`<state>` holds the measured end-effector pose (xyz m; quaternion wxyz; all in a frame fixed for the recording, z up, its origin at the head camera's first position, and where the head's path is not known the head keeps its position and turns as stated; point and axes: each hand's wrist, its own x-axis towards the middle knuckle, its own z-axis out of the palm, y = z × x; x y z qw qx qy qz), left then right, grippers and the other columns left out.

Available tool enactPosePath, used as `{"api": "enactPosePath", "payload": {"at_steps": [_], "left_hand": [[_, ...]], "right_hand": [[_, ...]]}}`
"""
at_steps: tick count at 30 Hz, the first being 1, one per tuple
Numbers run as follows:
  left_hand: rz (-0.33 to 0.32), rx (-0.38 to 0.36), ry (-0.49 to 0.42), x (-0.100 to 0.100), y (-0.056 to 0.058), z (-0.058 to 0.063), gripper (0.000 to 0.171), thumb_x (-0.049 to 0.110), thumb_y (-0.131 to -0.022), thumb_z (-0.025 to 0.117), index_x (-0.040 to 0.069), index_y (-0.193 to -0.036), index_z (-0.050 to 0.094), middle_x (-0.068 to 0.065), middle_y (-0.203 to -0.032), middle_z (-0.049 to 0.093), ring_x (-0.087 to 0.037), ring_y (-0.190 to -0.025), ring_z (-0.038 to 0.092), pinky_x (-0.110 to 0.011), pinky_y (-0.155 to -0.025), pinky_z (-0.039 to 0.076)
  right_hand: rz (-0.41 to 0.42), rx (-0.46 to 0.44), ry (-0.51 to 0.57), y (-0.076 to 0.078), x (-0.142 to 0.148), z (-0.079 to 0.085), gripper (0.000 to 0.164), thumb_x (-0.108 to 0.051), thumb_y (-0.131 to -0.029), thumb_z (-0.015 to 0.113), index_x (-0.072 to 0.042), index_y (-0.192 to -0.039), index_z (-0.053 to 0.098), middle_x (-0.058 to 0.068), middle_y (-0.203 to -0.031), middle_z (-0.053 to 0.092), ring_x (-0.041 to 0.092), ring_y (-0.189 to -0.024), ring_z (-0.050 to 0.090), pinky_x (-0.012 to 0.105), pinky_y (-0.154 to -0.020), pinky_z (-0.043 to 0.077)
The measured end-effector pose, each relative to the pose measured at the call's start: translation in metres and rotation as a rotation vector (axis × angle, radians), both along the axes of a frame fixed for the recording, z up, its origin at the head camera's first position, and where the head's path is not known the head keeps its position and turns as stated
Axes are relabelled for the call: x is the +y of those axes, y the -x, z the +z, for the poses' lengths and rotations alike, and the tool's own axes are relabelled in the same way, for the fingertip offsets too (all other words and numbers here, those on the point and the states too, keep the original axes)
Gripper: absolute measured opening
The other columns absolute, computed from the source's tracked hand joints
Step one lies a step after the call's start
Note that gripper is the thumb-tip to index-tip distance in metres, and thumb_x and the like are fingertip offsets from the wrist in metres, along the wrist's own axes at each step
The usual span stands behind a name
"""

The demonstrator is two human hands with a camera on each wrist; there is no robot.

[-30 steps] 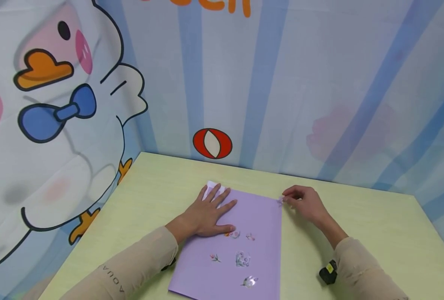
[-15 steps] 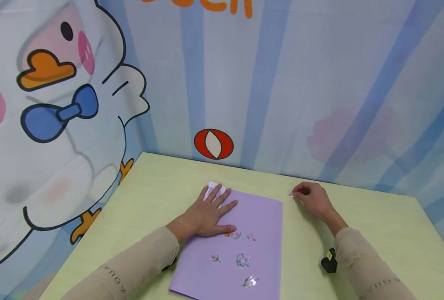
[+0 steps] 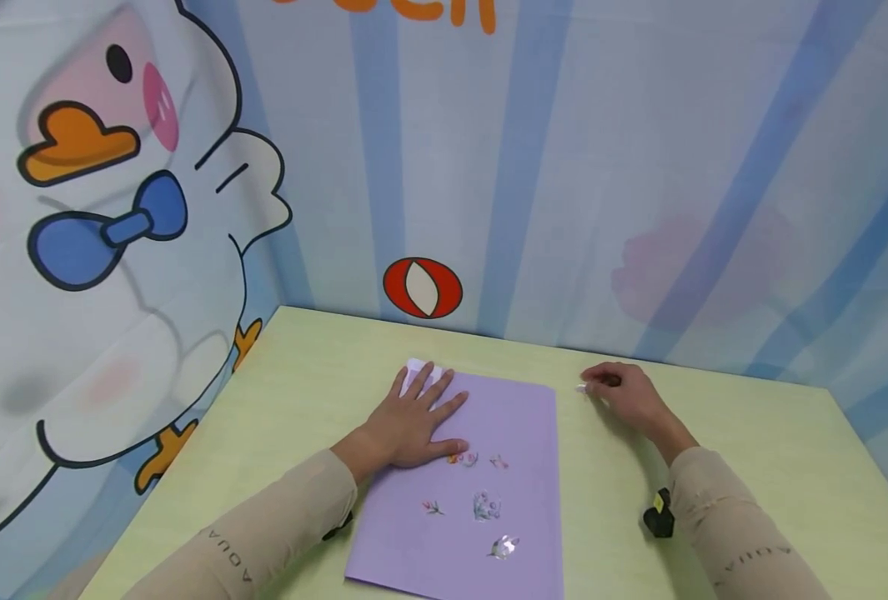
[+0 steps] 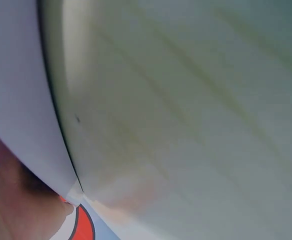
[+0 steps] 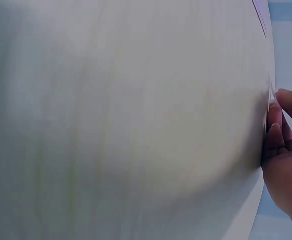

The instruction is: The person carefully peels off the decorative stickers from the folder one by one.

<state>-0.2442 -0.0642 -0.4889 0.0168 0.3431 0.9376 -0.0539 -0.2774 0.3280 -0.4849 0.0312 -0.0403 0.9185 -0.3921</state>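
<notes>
A purple folder (image 3: 514, 425) lies on the table, with several small flower stickers (image 3: 486, 506) on its lower half. My left hand (image 3: 412, 425) presses flat on its upper left part, fingers spread, covering some of it. A white piece (image 3: 418, 367) shows past the fingertips at the top left corner. Off the folder's upper right corner, my right hand (image 3: 627, 400) pinches a small clear sticker (image 3: 582, 387) between thumb and finger, just above the table. The right wrist view shows the sticker (image 5: 271, 92) as a see-through sliver at the fingertips; its picture cannot be made out.
The pale yellow table (image 3: 759, 467) ends at the back against a printed cloth (image 3: 564, 208) with a duck and stripes. A black wrist camera (image 3: 658, 515) sits by the right sleeve; another dark piece (image 3: 338, 527) shows under the left sleeve.
My right hand has moved off the folder's top right corner to the right, still pinching the sticker. The folder has slid and turned slightly away under my left hand.
</notes>
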Motion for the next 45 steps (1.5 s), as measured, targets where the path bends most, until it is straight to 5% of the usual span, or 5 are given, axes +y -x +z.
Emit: {"api": "enactPosePath", "payload": {"at_steps": [8,27,37,45], "left_hand": [[-0.023,-0.02,-0.028,-0.004,0.005,0.004,0.084,0.077,-0.102,0.035,0.028,-0.17,0.029,-0.011,-0.177,0.017,-0.042,-0.162,0.009,-0.066,-0.126,0.01],[-0.021,-0.018,-0.025,-0.004,0.006,0.001,0.086,0.078,-0.101,0.034,0.028,-0.17,0.027,-0.01,-0.177,0.015,-0.042,-0.162,0.007,-0.067,-0.126,0.007],[-0.018,-0.023,-0.023,-0.005,0.007,0.0,0.074,0.068,-0.108,0.03,0.029,-0.17,0.025,-0.01,-0.178,0.014,-0.041,-0.163,0.006,-0.066,-0.127,0.007],[-0.021,-0.048,-0.1,-0.008,0.011,0.001,0.068,0.064,-0.109,0.032,0.032,-0.169,0.028,-0.011,-0.178,0.013,-0.039,-0.163,0.007,-0.064,-0.127,0.01]], "right_hand": [[-0.047,-0.078,0.136,-0.002,0.01,0.0,0.031,-0.02,-0.109,0.06,-0.003,-0.133,0.072,0.019,-0.135,0.066,0.025,-0.105,0.059,0.034,-0.083,0.05],[-0.086,-0.045,0.122,-0.005,0.01,-0.002,0.035,-0.02,-0.106,0.066,0.002,-0.134,0.07,0.021,-0.13,0.068,0.016,-0.097,0.062,0.028,-0.075,0.053],[-0.055,0.053,-0.046,0.002,-0.005,0.001,0.034,-0.026,-0.105,0.066,0.001,-0.124,0.074,0.021,-0.122,0.067,0.031,-0.104,0.065,0.037,-0.079,0.051],[0.006,0.252,-0.087,-0.003,-0.03,0.003,0.026,-0.019,-0.103,0.07,0.002,-0.115,0.076,0.016,-0.105,0.068,0.028,-0.091,0.064,0.038,-0.076,0.049]]}}
